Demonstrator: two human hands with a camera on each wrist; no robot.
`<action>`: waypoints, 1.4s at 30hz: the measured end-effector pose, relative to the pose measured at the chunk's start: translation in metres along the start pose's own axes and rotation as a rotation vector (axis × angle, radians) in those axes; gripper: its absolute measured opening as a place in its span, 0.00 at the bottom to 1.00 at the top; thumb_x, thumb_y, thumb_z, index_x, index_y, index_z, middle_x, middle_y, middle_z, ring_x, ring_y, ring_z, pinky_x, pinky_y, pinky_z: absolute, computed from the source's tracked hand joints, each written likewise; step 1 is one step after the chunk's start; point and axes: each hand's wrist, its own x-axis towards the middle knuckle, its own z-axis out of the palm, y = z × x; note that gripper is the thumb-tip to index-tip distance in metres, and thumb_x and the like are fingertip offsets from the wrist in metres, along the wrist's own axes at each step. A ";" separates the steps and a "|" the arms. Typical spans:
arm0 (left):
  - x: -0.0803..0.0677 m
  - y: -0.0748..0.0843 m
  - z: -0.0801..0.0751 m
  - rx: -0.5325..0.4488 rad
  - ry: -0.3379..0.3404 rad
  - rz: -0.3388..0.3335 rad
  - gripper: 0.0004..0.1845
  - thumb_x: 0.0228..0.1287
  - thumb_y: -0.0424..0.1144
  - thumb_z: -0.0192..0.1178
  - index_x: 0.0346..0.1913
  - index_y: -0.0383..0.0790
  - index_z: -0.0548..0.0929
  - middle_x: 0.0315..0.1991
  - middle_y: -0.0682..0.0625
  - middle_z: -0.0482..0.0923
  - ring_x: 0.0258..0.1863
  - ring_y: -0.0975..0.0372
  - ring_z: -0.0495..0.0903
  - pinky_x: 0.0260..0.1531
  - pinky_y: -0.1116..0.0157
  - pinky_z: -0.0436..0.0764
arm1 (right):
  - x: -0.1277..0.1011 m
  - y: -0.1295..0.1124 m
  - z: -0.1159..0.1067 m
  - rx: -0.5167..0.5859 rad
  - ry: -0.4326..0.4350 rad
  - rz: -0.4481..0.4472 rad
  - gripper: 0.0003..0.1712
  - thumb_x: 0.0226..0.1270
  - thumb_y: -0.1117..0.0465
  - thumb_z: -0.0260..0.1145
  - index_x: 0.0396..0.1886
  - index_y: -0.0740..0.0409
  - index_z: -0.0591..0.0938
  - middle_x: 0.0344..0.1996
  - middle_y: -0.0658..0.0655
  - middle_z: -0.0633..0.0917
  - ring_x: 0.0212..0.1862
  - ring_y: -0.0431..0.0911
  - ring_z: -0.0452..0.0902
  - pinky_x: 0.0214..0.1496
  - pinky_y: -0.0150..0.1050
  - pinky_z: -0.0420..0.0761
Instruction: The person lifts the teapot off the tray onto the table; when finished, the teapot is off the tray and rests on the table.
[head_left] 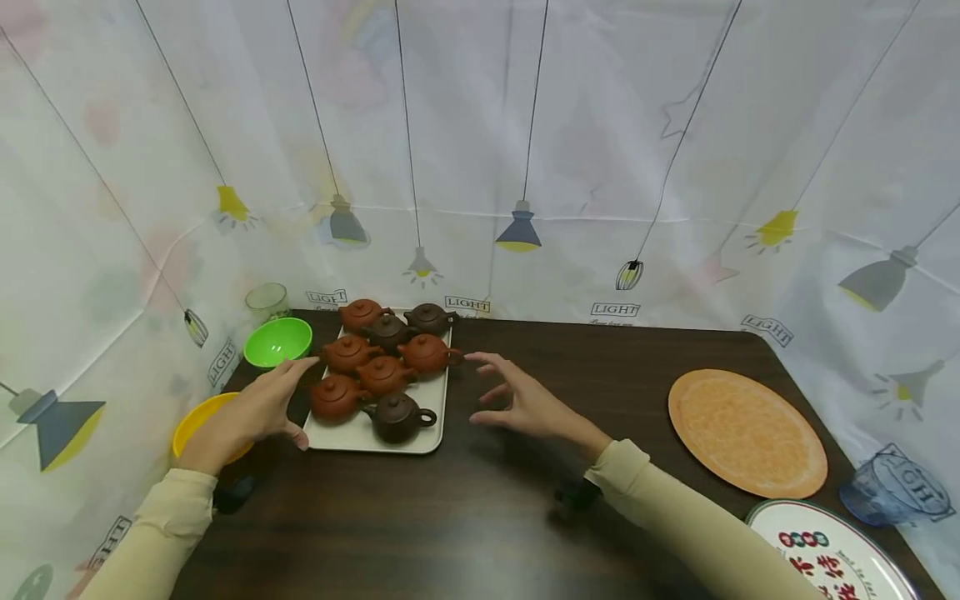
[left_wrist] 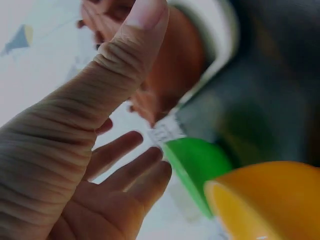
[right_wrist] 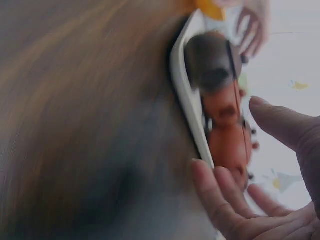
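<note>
Left hand (head_left: 258,408) spread, thumb wide of the fingers, nothing held; right hand (head_left: 536,408) loosely curved, likewise empty. Pale tray (head_left: 341,436) of teapots (head_left: 384,377) sits between them, long axis running front to back. Front dark teapot (head_left: 396,421) points spout-first toward the left hand. Dark wood-grain table (head_left: 337,517) beneath both hands; lamp-printed white cloth (head_left: 465,108) hangs beyond.
</note>
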 end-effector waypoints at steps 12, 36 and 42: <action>0.012 -0.021 0.012 0.063 -0.094 -0.043 0.58 0.34 0.50 0.91 0.69 0.23 0.74 0.64 0.28 0.81 0.61 0.36 0.82 0.62 0.41 0.81 | 0.046 0.007 0.059 0.579 -0.024 0.395 0.21 0.81 0.58 0.67 0.62 0.70 0.82 0.51 0.62 0.84 0.43 0.51 0.91 0.53 0.51 0.91; 0.035 -0.041 0.014 0.059 -0.352 -0.073 0.70 0.38 0.55 0.89 0.82 0.28 0.62 0.51 0.36 0.88 0.31 0.58 0.72 0.48 0.54 0.82 | 0.053 0.002 0.072 0.592 -0.008 0.349 0.15 0.76 0.63 0.71 0.53 0.70 0.90 0.47 0.71 0.92 0.39 0.48 0.94 0.55 0.50 0.90; 0.037 -0.036 0.017 0.041 -0.348 -0.105 0.70 0.37 0.50 0.90 0.82 0.28 0.61 0.69 0.26 0.77 0.43 0.53 0.79 0.59 0.47 0.83 | 0.049 0.000 0.069 0.511 -0.013 0.320 0.14 0.76 0.62 0.71 0.52 0.68 0.91 0.47 0.70 0.92 0.37 0.45 0.93 0.54 0.46 0.91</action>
